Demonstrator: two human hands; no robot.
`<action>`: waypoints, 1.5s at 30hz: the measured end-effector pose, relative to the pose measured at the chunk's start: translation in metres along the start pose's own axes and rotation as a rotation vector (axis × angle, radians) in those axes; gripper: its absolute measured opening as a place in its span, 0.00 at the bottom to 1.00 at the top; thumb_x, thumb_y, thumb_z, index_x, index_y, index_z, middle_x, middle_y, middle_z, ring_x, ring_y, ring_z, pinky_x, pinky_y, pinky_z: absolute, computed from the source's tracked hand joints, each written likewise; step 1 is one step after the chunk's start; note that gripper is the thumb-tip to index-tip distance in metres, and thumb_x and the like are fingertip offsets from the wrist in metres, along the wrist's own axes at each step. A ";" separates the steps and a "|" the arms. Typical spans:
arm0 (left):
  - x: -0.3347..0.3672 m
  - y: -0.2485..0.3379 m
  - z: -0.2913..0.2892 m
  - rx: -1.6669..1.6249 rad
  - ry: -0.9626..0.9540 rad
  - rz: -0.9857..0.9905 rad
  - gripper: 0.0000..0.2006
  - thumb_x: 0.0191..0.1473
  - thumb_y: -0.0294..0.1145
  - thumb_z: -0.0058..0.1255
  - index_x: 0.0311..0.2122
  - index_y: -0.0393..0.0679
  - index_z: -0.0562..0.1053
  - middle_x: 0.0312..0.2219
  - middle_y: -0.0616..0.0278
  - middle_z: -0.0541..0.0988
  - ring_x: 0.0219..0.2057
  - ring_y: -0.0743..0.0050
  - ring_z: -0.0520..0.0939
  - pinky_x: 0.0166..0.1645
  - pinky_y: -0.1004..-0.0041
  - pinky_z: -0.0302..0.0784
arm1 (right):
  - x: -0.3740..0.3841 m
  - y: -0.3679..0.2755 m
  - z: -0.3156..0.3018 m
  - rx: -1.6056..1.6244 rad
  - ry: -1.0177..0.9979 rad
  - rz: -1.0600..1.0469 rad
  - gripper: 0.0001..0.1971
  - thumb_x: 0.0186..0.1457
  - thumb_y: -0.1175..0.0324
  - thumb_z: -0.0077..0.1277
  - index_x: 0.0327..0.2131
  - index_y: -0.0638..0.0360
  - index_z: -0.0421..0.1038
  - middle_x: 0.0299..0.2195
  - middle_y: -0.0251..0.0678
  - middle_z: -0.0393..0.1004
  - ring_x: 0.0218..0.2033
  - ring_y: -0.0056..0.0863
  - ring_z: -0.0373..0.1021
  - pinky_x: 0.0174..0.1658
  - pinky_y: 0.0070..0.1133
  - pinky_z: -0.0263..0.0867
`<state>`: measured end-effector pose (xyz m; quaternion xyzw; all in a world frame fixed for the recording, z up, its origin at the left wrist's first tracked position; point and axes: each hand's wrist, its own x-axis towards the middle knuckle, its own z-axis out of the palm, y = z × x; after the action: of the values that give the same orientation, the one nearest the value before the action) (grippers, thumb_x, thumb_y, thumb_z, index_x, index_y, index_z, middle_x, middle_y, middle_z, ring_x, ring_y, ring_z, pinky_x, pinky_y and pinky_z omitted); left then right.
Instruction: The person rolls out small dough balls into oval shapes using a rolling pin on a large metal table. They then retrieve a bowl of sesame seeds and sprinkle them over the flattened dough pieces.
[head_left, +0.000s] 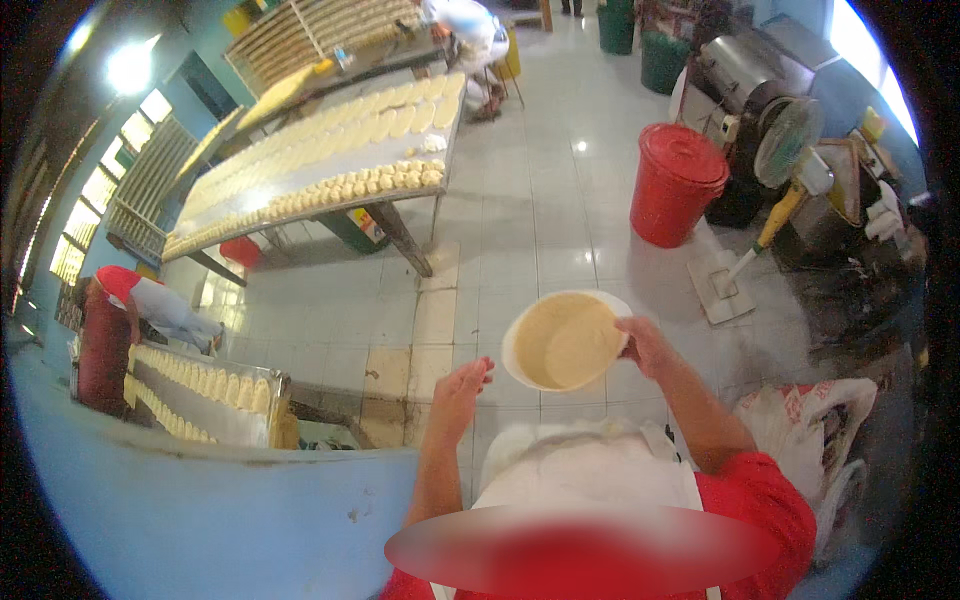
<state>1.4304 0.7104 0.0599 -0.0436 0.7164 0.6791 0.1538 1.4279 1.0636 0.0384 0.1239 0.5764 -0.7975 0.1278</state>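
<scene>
White-rimmed round bowl (pixel 511 362), tan inside, fill unclear, aloft over white tiled floor (pixel 575 225); not set down. Right hand (pixel 646 345) closed on its rim; left hand (pixel 462 388) loosely open, empty, just beside. Pale dough pieces (pixel 370 185) already in rows on long table (pixel 330 160). Floor lane runs between table and red lidded bin (pixel 680 185).

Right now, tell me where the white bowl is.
In the head view, the white bowl is just right of centre, its right edge held by the right hand, with the left hand to its left.
</scene>
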 end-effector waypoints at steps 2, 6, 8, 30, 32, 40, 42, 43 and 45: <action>0.072 0.029 0.002 0.008 -0.126 0.025 0.31 0.66 0.56 0.44 0.58 0.35 0.73 0.48 0.58 0.81 0.44 0.68 0.81 0.52 0.67 0.74 | 0.069 -0.038 0.002 -0.108 -0.064 0.059 0.23 0.57 0.53 0.53 0.47 0.63 0.74 0.42 0.40 0.78 0.42 0.31 0.76 0.46 0.33 0.74; 0.237 0.085 -0.002 -0.020 -0.239 -0.100 0.30 0.64 0.53 0.50 0.58 0.35 0.72 0.49 0.58 0.80 0.48 0.69 0.80 0.56 0.67 0.71 | 0.236 -0.113 -0.006 -0.233 -0.109 0.149 0.24 0.56 0.52 0.53 0.46 0.65 0.75 0.42 0.40 0.79 0.41 0.31 0.76 0.46 0.32 0.74; 0.326 0.108 0.002 -0.053 -0.449 -0.066 0.28 0.62 0.48 0.55 0.58 0.35 0.73 0.50 0.59 0.79 0.48 0.69 0.79 0.56 0.71 0.70 | 0.305 -0.136 -0.018 -0.257 -0.120 0.173 0.25 0.56 0.52 0.53 0.47 0.65 0.75 0.42 0.40 0.79 0.41 0.31 0.76 0.46 0.31 0.73; 0.950 0.293 0.110 -0.574 0.310 -0.152 0.25 0.60 0.43 0.55 0.58 0.41 0.69 0.51 0.59 0.78 0.50 0.67 0.80 0.56 0.63 0.77 | 0.968 -0.525 -0.066 -1.149 -0.341 -0.939 0.12 0.51 0.65 0.65 0.40 0.53 0.82 0.33 0.36 0.76 0.34 0.35 0.72 0.38 0.29 0.70; 1.003 0.303 0.110 -0.634 0.416 -0.170 0.24 0.60 0.42 0.55 0.58 0.41 0.70 0.51 0.58 0.78 0.51 0.67 0.80 0.56 0.63 0.77 | 1.021 -0.535 -0.041 -1.233 -0.510 -1.115 0.11 0.50 0.67 0.65 0.39 0.54 0.83 0.32 0.35 0.76 0.33 0.35 0.72 0.37 0.29 0.70; 1.139 0.310 0.089 -0.766 0.611 -0.065 0.24 0.61 0.39 0.54 0.57 0.36 0.69 0.50 0.54 0.78 0.50 0.62 0.81 0.55 0.59 0.77 | 1.213 -0.558 0.035 -1.589 -1.058 -1.221 0.19 0.46 0.56 0.63 0.41 0.54 0.81 0.35 0.31 0.75 0.41 0.32 0.70 0.43 0.28 0.69; 1.172 0.313 0.097 -0.843 0.624 -0.048 0.23 0.62 0.38 0.54 0.58 0.35 0.69 0.50 0.55 0.78 0.49 0.64 0.80 0.55 0.61 0.77 | 1.247 -0.563 0.044 -1.647 -1.146 -1.285 0.21 0.46 0.55 0.63 0.42 0.54 0.81 0.36 0.30 0.75 0.42 0.32 0.69 0.43 0.29 0.69; 1.187 0.316 0.095 -0.877 0.632 -0.038 0.23 0.62 0.38 0.55 0.57 0.35 0.69 0.49 0.56 0.79 0.49 0.67 0.80 0.55 0.63 0.77 | 1.264 -0.566 0.049 -1.680 -1.187 -1.312 0.21 0.45 0.55 0.63 0.43 0.54 0.80 0.36 0.30 0.74 0.43 0.32 0.69 0.43 0.29 0.69; 1.209 0.322 0.097 -0.914 0.653 -0.021 0.24 0.61 0.37 0.57 0.58 0.35 0.68 0.49 0.57 0.78 0.49 0.70 0.80 0.55 0.65 0.77 | 1.294 -0.569 0.056 -1.675 -1.278 -1.349 0.21 0.45 0.55 0.63 0.42 0.54 0.80 0.36 0.30 0.74 0.43 0.32 0.69 0.44 0.29 0.68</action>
<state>0.2116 1.0068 0.0280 -0.3210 0.3591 0.8702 -0.1037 0.0158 1.1033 0.1147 -0.7242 0.6895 -0.0099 -0.0097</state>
